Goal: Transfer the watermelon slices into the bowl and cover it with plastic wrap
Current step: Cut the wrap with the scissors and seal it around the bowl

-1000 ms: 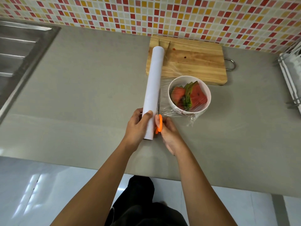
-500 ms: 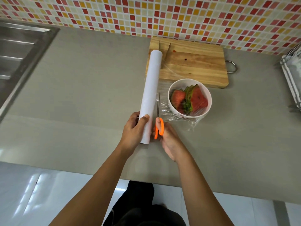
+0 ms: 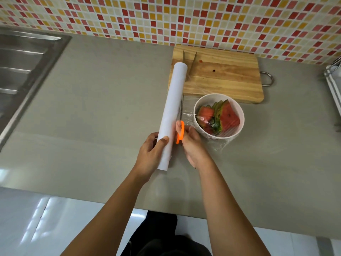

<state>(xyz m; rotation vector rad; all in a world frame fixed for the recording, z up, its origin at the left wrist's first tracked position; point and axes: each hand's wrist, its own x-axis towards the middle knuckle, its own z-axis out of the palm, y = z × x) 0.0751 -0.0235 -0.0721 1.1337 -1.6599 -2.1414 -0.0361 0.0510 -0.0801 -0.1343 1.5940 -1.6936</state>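
Observation:
A white bowl (image 3: 238, 130) stands on the grey counter with several watermelon slices (image 3: 228, 118) inside, and clear plastic wrap (image 3: 188, 117) is stretched over it. The wrap runs left to a long white roll (image 3: 173, 109) lying on the counter. My left hand (image 3: 149, 156) grips the near end of that roll. Orange-handled scissors (image 3: 180, 132) are in my right hand (image 3: 193, 146), just right of the roll, their blades pointing away along the film between roll and bowl.
A wooden cutting board (image 3: 221, 78) with juice spots lies behind the bowl against the mosaic tile wall. A steel sink (image 3: 24, 71) is at the far left. A wire rack (image 3: 334, 84) sits at the right edge. The counter's front edge runs below my forearms.
The scissors have advanced a little away from me along the film beside the roll. The roll and bowl stay about where they were.

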